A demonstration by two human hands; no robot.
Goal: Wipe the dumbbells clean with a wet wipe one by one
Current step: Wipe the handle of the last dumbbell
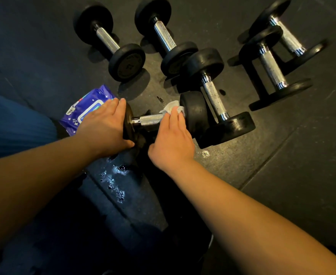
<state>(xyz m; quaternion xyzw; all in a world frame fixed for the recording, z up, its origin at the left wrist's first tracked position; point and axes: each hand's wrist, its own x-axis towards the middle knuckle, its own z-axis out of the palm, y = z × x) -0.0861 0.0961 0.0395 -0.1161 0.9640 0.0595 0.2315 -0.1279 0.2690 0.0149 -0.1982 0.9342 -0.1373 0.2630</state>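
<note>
A black dumbbell with a knurled chrome handle (pixel 150 119) lies on the dark floor in front of me. My left hand (pixel 103 126) grips its left weight plate, fingers over the top edge and thumb under it. My right hand (pixel 172 139) presses a crumpled white wet wipe (pixel 171 107) onto the handle next to the right plate (pixel 195 114); the fingers lie fairly straight over the wipe.
A purple wet-wipe pack (pixel 83 110) lies just behind my left hand. Several more black dumbbells lie beyond: one touching on the right (pixel 214 96), two at the back (pixel 107 40) (pixel 164 36), two at far right (pixel 272 68). Wet spots (pixel 115 179) shine on the floor near me.
</note>
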